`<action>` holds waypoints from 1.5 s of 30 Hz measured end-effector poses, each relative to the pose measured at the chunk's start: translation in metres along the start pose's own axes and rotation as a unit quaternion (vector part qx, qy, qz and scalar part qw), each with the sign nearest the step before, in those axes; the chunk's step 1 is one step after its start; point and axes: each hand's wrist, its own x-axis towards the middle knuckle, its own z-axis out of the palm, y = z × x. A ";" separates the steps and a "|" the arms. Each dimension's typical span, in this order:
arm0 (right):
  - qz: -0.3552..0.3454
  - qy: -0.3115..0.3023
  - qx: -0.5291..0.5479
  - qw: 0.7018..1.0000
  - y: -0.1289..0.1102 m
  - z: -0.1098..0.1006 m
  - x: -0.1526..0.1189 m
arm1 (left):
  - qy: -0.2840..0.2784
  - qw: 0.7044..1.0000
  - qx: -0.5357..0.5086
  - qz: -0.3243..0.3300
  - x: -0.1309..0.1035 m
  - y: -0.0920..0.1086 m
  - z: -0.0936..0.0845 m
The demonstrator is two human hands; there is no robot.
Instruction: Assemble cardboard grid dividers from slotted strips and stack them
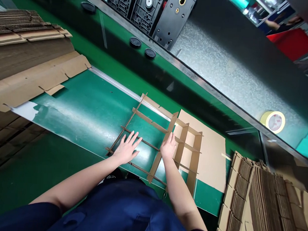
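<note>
A cardboard divider grid [195, 152] made of interlocked slotted strips lies in front of me on the green work surface. My left hand [127, 148] is open with fingers spread, over the left part of the grid near a lengthwise strip [148, 142]. My right hand [168, 146] is closed on a crosswise cardboard strip [155, 167] in the middle of the grid, its fingers curled over the upper edge. Further left, another crosswise strip [129, 121] stands across the ends of the lengthwise strips. Part of the grid's near side is hidden by my right forearm.
A flat cardboard sheet [211, 156] lies under the grid's right end. Stacks of slotted cardboard stand at left [30, 60] and right [260, 197]. Beyond the metal rail are black molded parts [146, 11] and a tape roll [272, 122]. A person's arm [277, 25] shows far off.
</note>
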 end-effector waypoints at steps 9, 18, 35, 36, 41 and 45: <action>0.026 -0.108 -0.006 0.994 -0.006 -0.006 0.011 | 0.007 1.000 -0.005 -0.005 0.001 0.000 0.001; 0.022 -0.083 -0.014 0.996 -0.006 -0.006 0.005 | 0.000 1.000 -0.001 -0.003 0.000 0.002 -0.001; -0.058 -0.095 -0.029 0.993 -0.006 0.000 0.103 | -0.008 1.000 -0.003 -0.015 -0.001 0.005 0.000; -0.061 -0.073 -0.026 0.995 -0.005 0.002 0.101 | -0.011 1.000 -0.005 -0.017 -0.001 0.005 -0.001; -0.063 -0.026 -0.032 0.997 -0.008 0.005 0.100 | -0.006 1.000 -0.022 -0.015 0.002 0.005 -0.001; -0.065 0.004 -0.011 0.998 -0.013 -0.007 0.092 | -0.007 0.999 -0.040 -0.032 0.007 0.008 -0.006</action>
